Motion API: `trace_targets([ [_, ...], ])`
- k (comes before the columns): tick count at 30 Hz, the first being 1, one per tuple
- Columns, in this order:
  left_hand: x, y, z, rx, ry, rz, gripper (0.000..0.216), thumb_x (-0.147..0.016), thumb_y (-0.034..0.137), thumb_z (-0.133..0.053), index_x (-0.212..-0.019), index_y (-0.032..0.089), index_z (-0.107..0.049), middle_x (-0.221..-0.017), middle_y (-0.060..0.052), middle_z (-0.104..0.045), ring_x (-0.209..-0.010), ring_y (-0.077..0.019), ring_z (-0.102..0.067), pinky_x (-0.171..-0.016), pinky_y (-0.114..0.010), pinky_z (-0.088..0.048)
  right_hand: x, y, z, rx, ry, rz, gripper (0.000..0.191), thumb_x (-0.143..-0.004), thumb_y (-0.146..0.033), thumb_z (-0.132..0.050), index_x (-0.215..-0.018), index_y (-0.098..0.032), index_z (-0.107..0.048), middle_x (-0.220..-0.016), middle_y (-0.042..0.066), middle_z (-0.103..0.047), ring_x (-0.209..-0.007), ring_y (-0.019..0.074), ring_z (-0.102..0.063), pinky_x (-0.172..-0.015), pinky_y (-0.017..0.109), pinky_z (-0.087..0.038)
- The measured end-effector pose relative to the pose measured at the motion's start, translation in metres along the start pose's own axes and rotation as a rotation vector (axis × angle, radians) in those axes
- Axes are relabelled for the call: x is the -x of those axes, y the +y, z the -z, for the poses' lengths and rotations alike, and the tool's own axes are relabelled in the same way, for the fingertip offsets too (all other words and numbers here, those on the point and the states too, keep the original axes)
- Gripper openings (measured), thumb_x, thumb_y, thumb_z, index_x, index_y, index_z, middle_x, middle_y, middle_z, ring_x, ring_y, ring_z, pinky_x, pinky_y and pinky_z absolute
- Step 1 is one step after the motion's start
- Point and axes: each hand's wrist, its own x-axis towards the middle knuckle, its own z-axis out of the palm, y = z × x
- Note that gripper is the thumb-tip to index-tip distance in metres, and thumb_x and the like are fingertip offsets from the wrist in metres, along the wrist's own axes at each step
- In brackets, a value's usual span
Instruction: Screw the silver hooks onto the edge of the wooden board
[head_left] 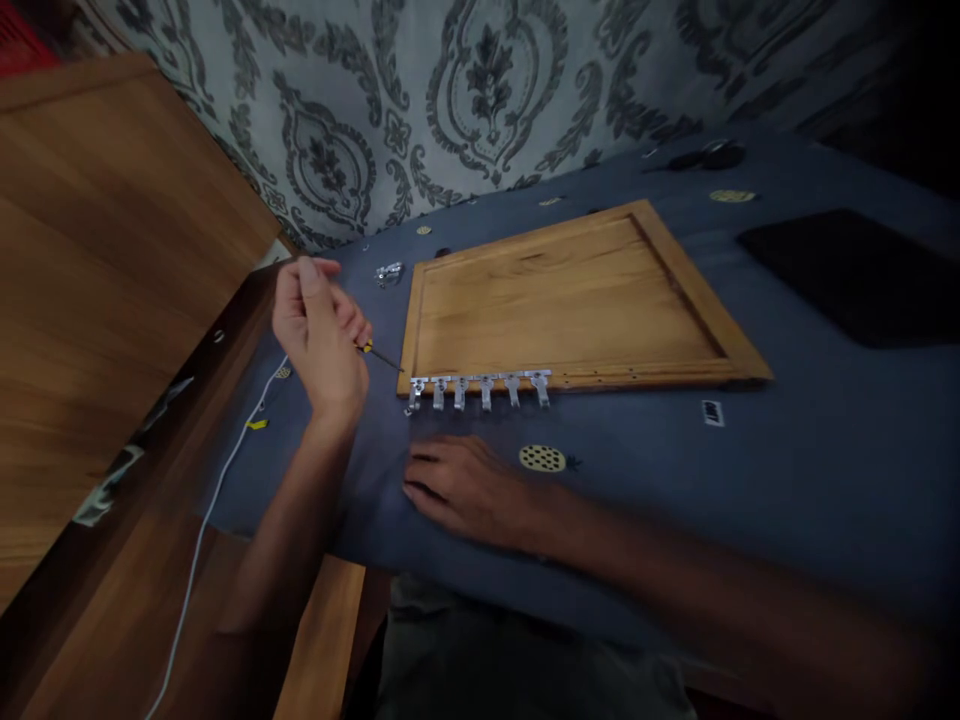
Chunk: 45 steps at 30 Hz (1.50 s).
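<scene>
My left hand [321,325] is closed around a screwdriver [386,358] with a bit of yellow and black handle showing. Its thin shaft points right, and the tip is at the near left corner of a wooden cabinet door [540,300] lying flat. Whether the tip sits on a screw is too small to tell. Several metal hinges [487,392] stand in a row along the door's near edge. Below that row, my right hand [472,490] rests on the blue sheet, fingers loosely apart and slightly bent, holding nothing visible.
A loose metal hinge [388,274] lies left of the door. On the right is a black flat pad [855,275], with a dark object [716,155] farther back. A white cable [201,535] hangs at the left, beside a wooden furniture panel [127,280]. Patterned curtain [491,85] stands behind.
</scene>
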Motion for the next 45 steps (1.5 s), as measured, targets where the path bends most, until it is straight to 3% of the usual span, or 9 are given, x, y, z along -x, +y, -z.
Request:
trace_targets([
  [4,0.002,0.008,0.010,-0.001,-0.031,-0.044,0.040,-0.082,0.061,-0.071,-0.074,0.025,-0.058,-0.049,0.008,-0.027,-0.038,-0.0037,-0.028,-0.040,-0.024,-0.017,0.001,-0.001,-0.002,0.091,-0.010,0.050,0.021,-0.099,-0.023,-0.056,-0.086,-0.016,-0.070,-0.090,0.006,-0.069,-0.081,0.0175,-0.062,-0.068,0.030,-0.043],
  [8,0.014,0.017,0.019,0.014,0.019,-0.067,0.039,-0.085,0.061,-0.068,-0.071,0.025,-0.060,-0.051,0.007,-0.027,-0.041,-0.0043,-0.028,-0.041,-0.024,-0.020,0.000,-0.002,-0.002,0.171,-0.029,0.111,0.021,-0.100,-0.023,-0.056,-0.088,-0.016,-0.071,-0.092,0.007,-0.069,-0.086,0.0187,-0.062,-0.070,0.030,-0.044],
  [15,0.030,0.035,0.025,0.098,0.040,-0.012,0.027,-0.092,0.035,-0.066,-0.073,0.019,-0.057,-0.051,0.008,-0.032,-0.043,-0.0048,-0.031,-0.042,-0.019,-0.027,-0.001,-0.008,0.003,0.222,-0.056,0.127,0.020,-0.099,-0.020,-0.055,-0.088,-0.014,-0.071,-0.091,0.007,-0.070,-0.085,0.0188,-0.063,-0.066,0.030,-0.040],
  [21,0.037,0.039,0.009,0.145,-0.006,-0.013,0.024,-0.097,0.025,-0.058,-0.073,0.018,-0.056,-0.050,0.008,-0.033,-0.041,-0.0056,-0.032,-0.042,-0.018,-0.030,-0.002,-0.011,0.004,0.260,-0.087,0.087,0.021,-0.099,-0.023,-0.055,-0.091,-0.015,-0.073,-0.090,0.007,-0.070,-0.087,0.0194,-0.063,-0.064,0.030,-0.037],
  [29,0.035,0.028,-0.008,0.122,-0.048,-0.019,0.024,-0.095,0.029,-0.063,-0.075,0.018,-0.054,-0.051,0.009,-0.033,-0.042,-0.0047,-0.033,-0.043,-0.017,-0.032,-0.002,-0.013,0.006,0.296,-0.109,0.072,0.024,-0.101,-0.025,-0.051,-0.097,-0.016,-0.074,-0.096,0.009,-0.071,-0.091,0.0212,-0.065,-0.069,0.031,-0.042],
  [36,0.042,0.028,-0.007,0.060,-0.047,-0.006,0.029,-0.088,0.038,-0.070,-0.075,0.019,-0.053,-0.051,0.010,-0.033,-0.043,-0.0047,-0.033,-0.043,-0.017,-0.032,-0.002,-0.014,0.006,0.374,-0.157,0.107,0.026,-0.102,-0.026,-0.049,-0.099,-0.016,-0.072,-0.103,0.009,-0.072,-0.095,0.0235,-0.067,-0.065,0.032,-0.042],
  [41,0.057,0.032,-0.005,0.014,-0.064,-0.038,0.028,-0.089,0.039,-0.068,-0.076,0.019,-0.052,-0.051,0.010,-0.033,-0.044,-0.0047,-0.033,-0.044,-0.017,-0.033,0.004,-0.019,0.003,0.503,-0.157,0.226,0.025,-0.102,-0.020,-0.046,-0.101,-0.013,-0.070,-0.103,0.012,-0.071,-0.102,0.0258,-0.064,-0.063,0.031,-0.044],
  [45,0.071,0.032,0.001,-0.002,-0.086,-0.064,0.026,-0.089,0.037,-0.066,-0.078,0.019,-0.053,-0.052,0.010,-0.034,-0.045,-0.0052,-0.033,-0.045,-0.018,-0.033,0.008,-0.025,0.000,0.535,-0.142,0.173,0.026,-0.103,-0.017,-0.044,-0.103,-0.014,-0.069,-0.103,0.012,-0.072,-0.102,0.0250,-0.063,-0.070,0.033,-0.048],
])
